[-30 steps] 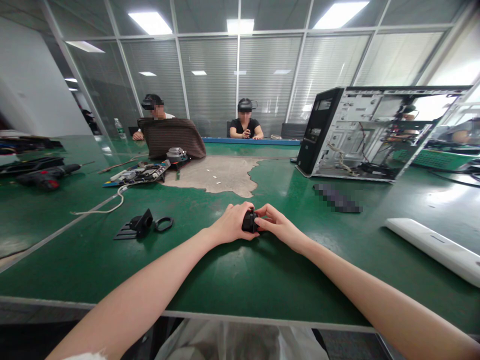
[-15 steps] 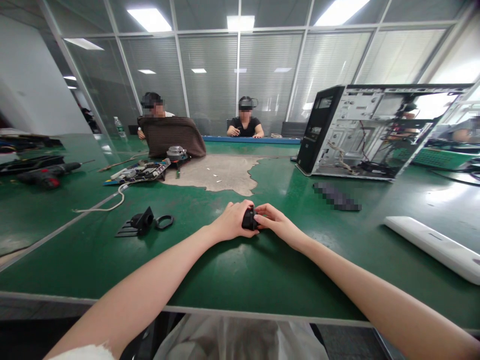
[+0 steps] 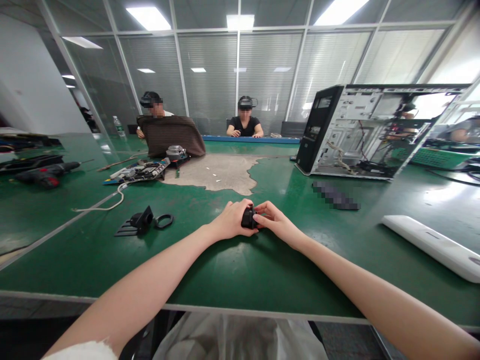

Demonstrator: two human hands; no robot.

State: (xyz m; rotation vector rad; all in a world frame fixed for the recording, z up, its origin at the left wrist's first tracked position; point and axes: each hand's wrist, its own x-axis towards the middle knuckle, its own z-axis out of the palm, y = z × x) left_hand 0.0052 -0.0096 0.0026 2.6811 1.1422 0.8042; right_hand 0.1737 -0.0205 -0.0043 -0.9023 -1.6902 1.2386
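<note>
Just above the green table [image 3: 240,270], my left hand [image 3: 231,220] is closed around a small black block-like part [image 3: 248,218], whose exact kind I cannot make out. The fingers and thumb of my right hand [image 3: 270,219] pinch the right side of the same part. Both forearms reach in from the front edge. Left of my hands lie a black slotted bracket with a round collar [image 3: 139,221] and, beside it, a black ring [image 3: 164,221].
An opened computer tower [image 3: 326,132] stands at the right, with a blurred dark object [image 3: 335,196] before it and a long white case [image 3: 431,245] nearer. Circuit boards [image 3: 138,172], a cable [image 3: 120,197] and a power drill [image 3: 48,174] lie left. Two people sit across the table.
Both hands keep hold of the black part in nearly the same place. The whole view has shifted very slightly.
</note>
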